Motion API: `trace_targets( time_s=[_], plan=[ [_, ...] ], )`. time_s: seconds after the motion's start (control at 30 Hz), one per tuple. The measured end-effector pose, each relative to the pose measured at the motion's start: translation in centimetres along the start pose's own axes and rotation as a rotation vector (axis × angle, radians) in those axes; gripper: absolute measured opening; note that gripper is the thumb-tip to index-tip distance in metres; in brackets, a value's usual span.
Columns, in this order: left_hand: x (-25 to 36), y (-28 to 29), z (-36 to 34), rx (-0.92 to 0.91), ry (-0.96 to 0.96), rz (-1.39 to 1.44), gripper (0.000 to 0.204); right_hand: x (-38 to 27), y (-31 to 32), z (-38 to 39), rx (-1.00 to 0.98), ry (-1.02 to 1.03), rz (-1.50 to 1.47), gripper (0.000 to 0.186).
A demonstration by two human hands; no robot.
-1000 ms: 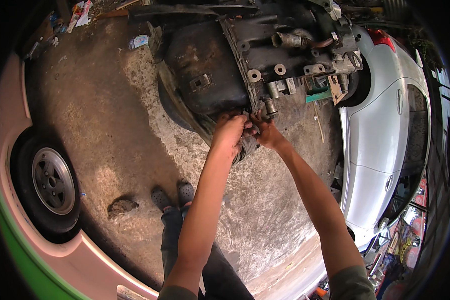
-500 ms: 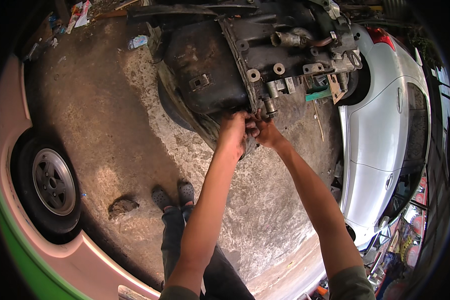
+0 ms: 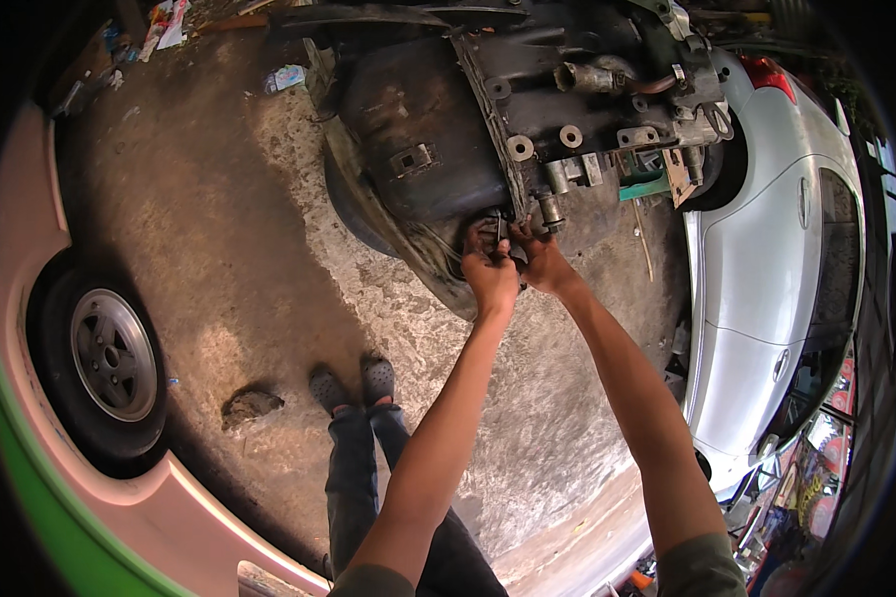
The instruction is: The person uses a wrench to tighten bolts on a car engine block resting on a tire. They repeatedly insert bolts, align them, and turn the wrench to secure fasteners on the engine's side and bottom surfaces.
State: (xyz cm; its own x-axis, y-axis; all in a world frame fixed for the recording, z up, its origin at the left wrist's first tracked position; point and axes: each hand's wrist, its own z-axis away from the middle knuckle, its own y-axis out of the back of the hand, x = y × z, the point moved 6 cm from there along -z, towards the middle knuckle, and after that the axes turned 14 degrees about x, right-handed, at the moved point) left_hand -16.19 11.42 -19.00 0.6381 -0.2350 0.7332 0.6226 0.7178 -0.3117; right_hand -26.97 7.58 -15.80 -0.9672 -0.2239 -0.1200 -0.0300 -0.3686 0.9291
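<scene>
A dark, grimy engine [image 3: 567, 119] with a black oil pan [image 3: 418, 129] fills the upper middle. Both my hands meet at its near end, right below the flange seam between pan and block. My left hand [image 3: 490, 271] has its fingers curled up against the pan's near corner, with a thin, light sliver showing between them; what it grips is too small to name. Close beside it, my right hand [image 3: 545, 263] bends its fingers in under the flange, next to a short metal pipe stub [image 3: 550, 211]. Its fingertips are partly hidden, and so is anything they pinch.
A silver car [image 3: 751, 308] stands along the right, and a pinkish car body with a wheel [image 3: 113, 353] on the left. A dark lump [image 3: 252, 408] lies on the concrete floor near my clogs [image 3: 378, 380]. Tools and parts [image 3: 781, 497] crowd the lower right.
My left hand has turned and its fingers now reach upward to the pan's corner. My right hand has shifted slightly along the flange. The whole view has moved a little.
</scene>
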Motion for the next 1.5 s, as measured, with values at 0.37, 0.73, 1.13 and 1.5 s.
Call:
trace_targets(
  time_s=[0.37,0.73,1.13,1.5],
  plan=[
    [2.0,0.2,1.8,0.087,0.102,0.085,0.023,-0.5,0.4,0.1,0.073,0.049,-0.022,0.083],
    [3.9,0.0,2.8,0.171,-0.215,-0.004,0.019,0.1,0.0,-0.3,0.097,0.092,-0.042,0.085],
    [0.4,-0.2,2.2,0.120,-0.192,0.061,0.022,-0.4,0.7,0.1,0.064,0.066,-0.047,0.085],
    [2.0,0.4,3.0,0.088,0.117,0.162,0.028,-0.5,1.1,0.1,0.076,0.022,-0.069,0.071]
  ],
)
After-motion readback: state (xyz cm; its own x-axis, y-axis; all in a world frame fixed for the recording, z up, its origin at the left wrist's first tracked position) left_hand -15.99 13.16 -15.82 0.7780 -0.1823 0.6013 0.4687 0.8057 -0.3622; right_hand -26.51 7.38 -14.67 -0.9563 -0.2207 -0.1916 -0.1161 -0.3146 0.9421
